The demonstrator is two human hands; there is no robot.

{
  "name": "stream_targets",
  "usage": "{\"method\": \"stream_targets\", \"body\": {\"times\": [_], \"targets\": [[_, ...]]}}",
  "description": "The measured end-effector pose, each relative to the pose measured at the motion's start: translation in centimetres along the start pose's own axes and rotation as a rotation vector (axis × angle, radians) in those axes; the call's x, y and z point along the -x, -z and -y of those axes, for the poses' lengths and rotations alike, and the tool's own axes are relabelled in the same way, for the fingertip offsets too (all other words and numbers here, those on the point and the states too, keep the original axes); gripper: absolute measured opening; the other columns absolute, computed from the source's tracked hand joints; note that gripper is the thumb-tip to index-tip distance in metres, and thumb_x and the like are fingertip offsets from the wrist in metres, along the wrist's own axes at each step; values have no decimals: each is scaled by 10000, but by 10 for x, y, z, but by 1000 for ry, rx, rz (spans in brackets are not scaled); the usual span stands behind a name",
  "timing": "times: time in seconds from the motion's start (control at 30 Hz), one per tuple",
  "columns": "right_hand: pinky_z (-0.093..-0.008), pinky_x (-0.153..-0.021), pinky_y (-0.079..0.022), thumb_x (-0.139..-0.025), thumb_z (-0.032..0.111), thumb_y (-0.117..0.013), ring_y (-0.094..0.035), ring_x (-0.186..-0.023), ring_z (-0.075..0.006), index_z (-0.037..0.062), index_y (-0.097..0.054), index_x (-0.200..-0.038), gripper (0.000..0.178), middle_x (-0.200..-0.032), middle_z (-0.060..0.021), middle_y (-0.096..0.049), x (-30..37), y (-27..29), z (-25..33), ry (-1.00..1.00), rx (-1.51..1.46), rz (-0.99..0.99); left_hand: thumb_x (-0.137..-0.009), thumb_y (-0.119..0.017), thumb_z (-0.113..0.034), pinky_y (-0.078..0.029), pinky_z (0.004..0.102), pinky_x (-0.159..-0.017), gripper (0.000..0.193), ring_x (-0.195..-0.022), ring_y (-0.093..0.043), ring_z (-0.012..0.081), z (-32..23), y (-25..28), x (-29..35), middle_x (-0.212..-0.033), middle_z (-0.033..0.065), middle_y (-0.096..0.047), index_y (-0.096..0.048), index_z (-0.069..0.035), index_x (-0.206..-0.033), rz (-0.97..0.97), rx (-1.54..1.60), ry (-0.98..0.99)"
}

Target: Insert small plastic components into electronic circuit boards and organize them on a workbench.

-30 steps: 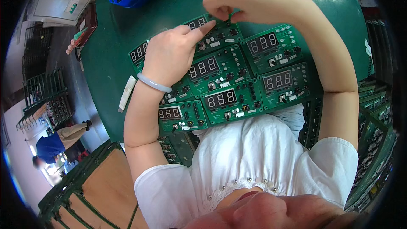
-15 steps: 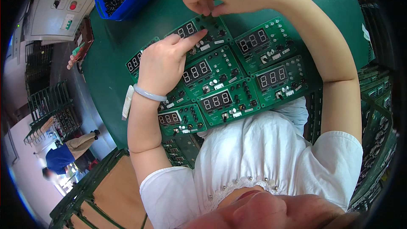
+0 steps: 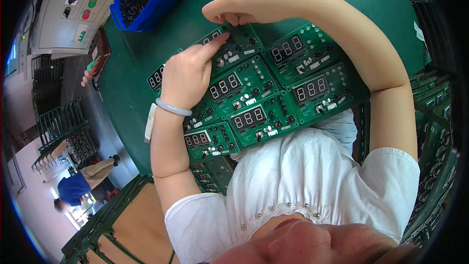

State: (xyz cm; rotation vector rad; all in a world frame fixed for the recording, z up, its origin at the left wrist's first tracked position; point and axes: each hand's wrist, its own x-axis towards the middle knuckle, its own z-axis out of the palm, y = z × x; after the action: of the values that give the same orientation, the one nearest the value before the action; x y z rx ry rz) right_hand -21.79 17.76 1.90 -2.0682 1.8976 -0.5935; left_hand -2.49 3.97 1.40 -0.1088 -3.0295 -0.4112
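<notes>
Several green circuit boards with three-digit displays lie side by side before me. My left hand (image 3: 186, 79) reaches over them with its index finger stretched out, the tip on the far middle board (image 3: 240, 49) among small black parts. Its other fingers are bent and partly hidden. At the far edge of that same board, my right hand (image 3: 251, 1) is closed in a pinch, fingertips down by the board; whatever they hold is too small or hidden. Nearer to me are a middle board (image 3: 244, 80) and a front board (image 3: 264, 117) with black and white parts.
A blue bin (image 3: 141, 19) of small black parts stands at the far left, beside a grey control box (image 3: 68, 17) with coloured buttons. Green racks of boards (image 3: 432, 132) are at my right. A person in blue (image 3: 73, 188) is in the left background.
The view has shifted slightly, so another board shows at the far edge. My left index fingertip stays on the far middle board, and my right hand still pinches at its far edge.
</notes>
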Motion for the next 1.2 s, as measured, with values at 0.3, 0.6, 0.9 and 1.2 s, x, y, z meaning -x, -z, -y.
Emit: {"method": "stream_targets", "body": {"times": [0.3, 0.6, 0.9, 1.2], "targets": [[-415, -655, -508, -755, -5, -663, -661, -774, -316, 50, -549, -902, 194, -792, -108, -660, -2, 1, -7, 124, -121, -68, -807, -529, -73, -529, 466, -680, 532, -735, -639, 344, 9, -5, -2, -793, 145, -632, -565, -209, -1320, -48, -31, 4], [-443, -813, -516, -791, 156, -708, -632, -966, -335, 89, -603, -1001, 243, -1008, -115, -647, 17, 43, 17, -5, 80, -124, -903, -487, -96, -522, 489, -730, 431, -801, -638, 402, 13, 1, -2, -887, 199, -674, -553, -186, -1319, -15, 233, 111], [-453, -915, -514, -803, 62, -570, -607, -1091, -350, 2, -655, -1067, 283, -1235, -168, -553, 45, 276, -151, -649, 940, -513, -901, -480, -73, -468, 484, -647, 354, -702, -621, 401, 14, 11, -8, -764, 226, -628, -592, -80, -1236, -158, 408, 106], [-413, -1001, -483, -814, 2, -509, -559, -1196, -364, -15, -667, -1127, 351, -1533, -122, -341, 22, 380, -217, -869, 993, -677, -921, -464, -17, -396, 351, -496, 249, -498, -524, 222, 28, 9, -4, -645, 130, -568, -648, -30, -1089, -648, 401, 261]]}}
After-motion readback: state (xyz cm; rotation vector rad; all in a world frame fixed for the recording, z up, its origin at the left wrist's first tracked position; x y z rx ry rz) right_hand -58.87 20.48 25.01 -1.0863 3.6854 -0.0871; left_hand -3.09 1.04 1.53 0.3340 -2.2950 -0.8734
